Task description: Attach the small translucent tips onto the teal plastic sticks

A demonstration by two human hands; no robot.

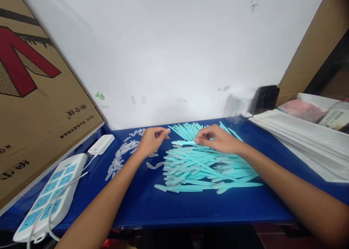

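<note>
Your right hand (218, 139) is clamped on one teal stick (182, 143), thumb and fingertips pinched on its right-hand part. The stick lies almost level, its broad pale end pointing left toward your other hand, above the back of the main pile (201, 165). Your left hand (151, 142) sits to the left of that end, apart from it, thumb and fingertips drawn close to each other; you cannot tell from here whether something small is between them.

The pile spreads on the blue table (191, 210) in front of you, most of its sticks lying crosswise with their broad ends to the left. A smaller fan (188, 131) of sticks lies behind it, near the wall (169, 52). To the left, partly behind your left forearm, clear pieces (131, 145) lie scattered in a curved band, with a few more between that forearm and the pile.

Farther left you have a power strip (58, 190) with cables across it, a white adapter (101, 144) just beyond, and a big carton (40, 99) leaning along that side. At the back right, a clear jar (240, 109) stands near a black device (267, 100). White bags (302, 143) lie stacked on your right.
</note>
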